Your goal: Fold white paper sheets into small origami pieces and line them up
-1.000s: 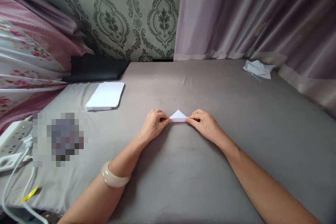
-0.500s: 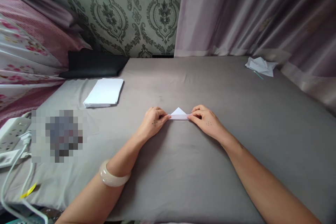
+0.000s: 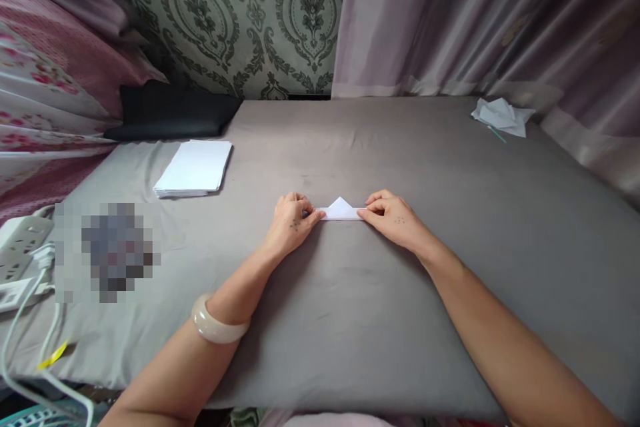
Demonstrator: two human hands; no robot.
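Note:
A small sheet of white paper (image 3: pixel 341 211), folded into a narrow strip with a triangular point on its far side, lies across the middle of the grey cloth (image 3: pixel 350 307). My left hand (image 3: pixel 294 219) pinches the strip's left end between thumb and fingers. At the opposite end my right hand (image 3: pixel 393 217) grips it the same way. Both ends of the paper are partly hidden under the fingers. A pale bangle (image 3: pixel 217 322) circles my left forearm.
A stack of white paper (image 3: pixel 194 170) lies to the left, before a black folded item (image 3: pixel 175 111). Crumpled white paper (image 3: pixel 501 116) is at the far right. A power strip (image 3: pixel 23 247) with cables, a yellow scrap (image 3: pixel 53 355) and a blurred-out object (image 3: pixel 117 250) occupy the left side.
The paper's triangular point now overlaps the front of the strip, where before it showed behind it. Both hands keep hold of the ends. The whole view has shifted slightly.

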